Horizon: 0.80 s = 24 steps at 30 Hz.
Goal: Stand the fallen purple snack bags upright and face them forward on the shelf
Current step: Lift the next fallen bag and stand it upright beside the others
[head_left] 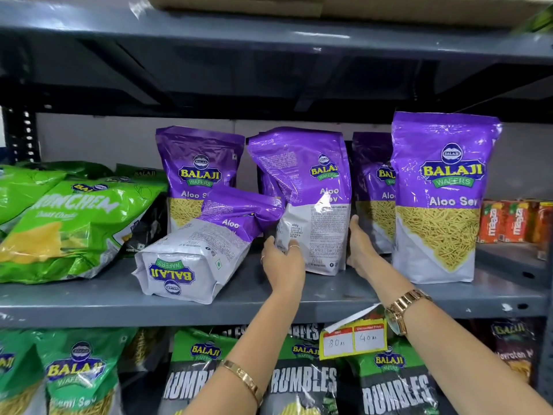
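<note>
Several purple Aloo Sev bags stand on the grey shelf point(329, 298). In the middle, one purple bag point(308, 199) is upright with its back and side panel toward me, slightly tilted; my left hand point(282, 265) grips its lower left edge and my right hand point(359, 247) presses its lower right side. To its left a fallen purple bag point(203, 247) lies with its white bottom toward me, leaning on an upright bag point(197, 175) behind it. At the right a front-facing upright bag point(440, 199) stands near the shelf edge, with another bag point(372, 193) partly hidden behind it.
Green snack bags point(68, 226) lie piled at the left of the same shelf. Small orange juice cartons point(508, 221) stand at the far right. A yellow price tag point(353, 339) hangs from the shelf lip. Green and black bags point(302, 378) fill the shelf below.
</note>
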### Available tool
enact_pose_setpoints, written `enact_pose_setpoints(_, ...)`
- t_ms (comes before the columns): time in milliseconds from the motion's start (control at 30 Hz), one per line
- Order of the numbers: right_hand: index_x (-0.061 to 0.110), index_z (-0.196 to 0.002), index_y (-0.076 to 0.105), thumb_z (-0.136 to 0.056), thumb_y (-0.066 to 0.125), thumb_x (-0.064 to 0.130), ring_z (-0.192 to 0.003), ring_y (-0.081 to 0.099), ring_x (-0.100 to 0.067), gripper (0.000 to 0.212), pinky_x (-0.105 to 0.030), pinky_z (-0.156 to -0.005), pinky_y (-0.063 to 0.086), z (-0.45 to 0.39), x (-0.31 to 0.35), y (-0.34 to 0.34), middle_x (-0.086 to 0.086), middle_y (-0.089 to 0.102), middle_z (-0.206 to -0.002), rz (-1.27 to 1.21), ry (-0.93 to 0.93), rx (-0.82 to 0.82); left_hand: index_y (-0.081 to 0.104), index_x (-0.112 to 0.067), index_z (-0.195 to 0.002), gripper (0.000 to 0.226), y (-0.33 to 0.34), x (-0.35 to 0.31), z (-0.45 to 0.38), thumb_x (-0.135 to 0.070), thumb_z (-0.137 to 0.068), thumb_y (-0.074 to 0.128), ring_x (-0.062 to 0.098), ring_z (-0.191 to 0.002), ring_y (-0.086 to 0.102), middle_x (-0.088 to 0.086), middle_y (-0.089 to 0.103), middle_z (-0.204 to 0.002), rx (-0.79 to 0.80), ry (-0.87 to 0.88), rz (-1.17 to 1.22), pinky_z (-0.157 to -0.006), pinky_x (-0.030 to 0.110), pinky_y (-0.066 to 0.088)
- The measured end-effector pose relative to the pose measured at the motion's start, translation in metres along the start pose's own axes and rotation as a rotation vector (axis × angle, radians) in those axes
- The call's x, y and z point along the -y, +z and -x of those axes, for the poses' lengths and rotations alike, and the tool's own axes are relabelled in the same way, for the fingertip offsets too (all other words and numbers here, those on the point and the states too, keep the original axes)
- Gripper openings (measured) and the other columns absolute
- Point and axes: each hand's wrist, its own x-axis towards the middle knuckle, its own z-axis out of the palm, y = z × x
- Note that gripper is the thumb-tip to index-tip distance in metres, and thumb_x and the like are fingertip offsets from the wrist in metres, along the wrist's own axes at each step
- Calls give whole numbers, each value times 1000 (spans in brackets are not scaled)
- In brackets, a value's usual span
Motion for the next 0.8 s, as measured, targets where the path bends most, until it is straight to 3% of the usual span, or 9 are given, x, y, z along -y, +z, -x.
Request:
enact_pose_setpoints(133,13,-124,55,-87,33,59,-122,48,-20,63,-41,-111,33,-3,-2,2,1,54,-130,23,-129,16,58,-14,-102,19,2,0,-7,-23,-95,43,28,-122,47,9,54,-119,134,-55,-13,-97,31,35)
enact_pose_setpoints(233,17,-117,62,-72,36,71,-123,50,-28,75,-45,-108,34,11,1,4,-8,59,-128,175,-251,-26,53,-6,-125,39,2,-7,-24,-28,-98,36,30,-124,50,13,55,-130,193,-132,-32,-98,33,38)
enact_pose_setpoints(300,12,-108,62,-85,38,57,-116,53,-29,56,-38,-100,37,21,1,1,-13,63,-118,289,-357,-50,48,-3,-132,46,3,-13,-35,-32,-98,37,29,-126,50,13,56,-131,208,-234,15,-102,34,39)
enact_pose_setpoints(367,13,-83,55,-93,40,41,-95,55,-28,34,-33,-80,36,31,2,-2,-10,62,-88,366,-491,-45,54,-8,-129,47,7,-18,-44,-37,-95,40,25,-125,51,5,59,-124,255,-311,104,-106,33,37)
enact_pose_setpoints(433,21,-66,40,-90,48,39,-73,48,-22,31,-34,-67,32,39,0,-1,2,48,-64,386,-615,-9,66,-12,-112,44,14,-14,-55,-41,-89,42,25,-115,59,4,65,-123,293,-343,152,-107,35,42)
enact_pose_setpoints(500,24,-64,34,-81,54,49,-59,41,-16,36,-34,-59,32,38,-2,0,5,40,-57,434,-725,22,71,-14,-87,43,18,-3,-65,-47,-84,43,25,-101,65,9,71,-109,302,-334,157,-102,37,48)
enact_pose_setpoints(567,26,-63,35,-75,53,55,-52,39,-14,37,-36,-55,35,35,-4,-1,5,39,-53,461,-776,24,68,-16,-76,42,15,0,-68,-50,-82,45,25,-92,66,9,71,-94,278,-336,151,-94,33,51)
enact_pose_setpoints(700,20,-62,43,-91,46,38,-61,45,-17,34,-32,-62,31,33,0,-1,6,44,-55,425,-755,-150,66,-10,-95,53,8,-12,-55,-53,-91,36,29,-105,62,12,67,-102,320,-351,190,-104,37,44)
enact_pose_setpoints(800,8,-92,53,-95,37,35,-94,51,-23,32,-31,-78,34,27,7,-2,-5,56,-85,386,-521,-235,66,-9,-112,74,5,-2,-50,-68,-81,35,30,-108,62,11,69,-113,204,-265,231,-104,45,43)
